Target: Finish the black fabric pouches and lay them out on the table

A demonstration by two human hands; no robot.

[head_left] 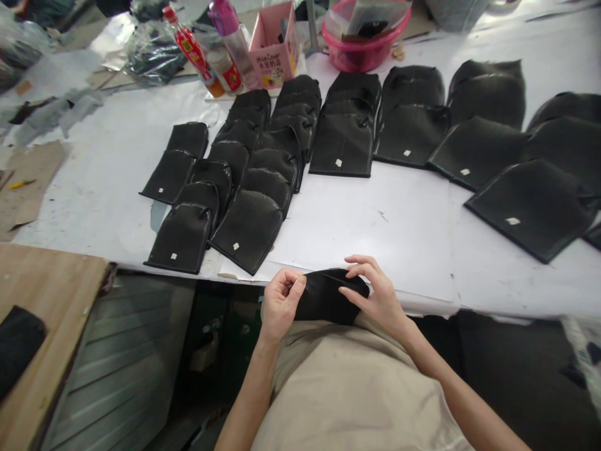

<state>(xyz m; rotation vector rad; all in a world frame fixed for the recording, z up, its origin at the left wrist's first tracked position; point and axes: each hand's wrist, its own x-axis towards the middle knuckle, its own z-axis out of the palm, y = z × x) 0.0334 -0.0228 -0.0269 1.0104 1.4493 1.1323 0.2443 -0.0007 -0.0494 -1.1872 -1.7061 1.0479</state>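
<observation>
Black piece [326, 299] at lower center of frame: left hand [282, 302] pinches its edge, right hand's [375, 291] grip loosely parted around other end.

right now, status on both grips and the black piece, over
Left grip pinching left end of black piece. Right grip open, fingers spread at its right end. Overlapping black stacks beyond, on white tabletop.

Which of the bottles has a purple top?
The purple-topped bottle is the one beside the pink box; the red-labelled bottle, farther left, has a red cap.
</observation>
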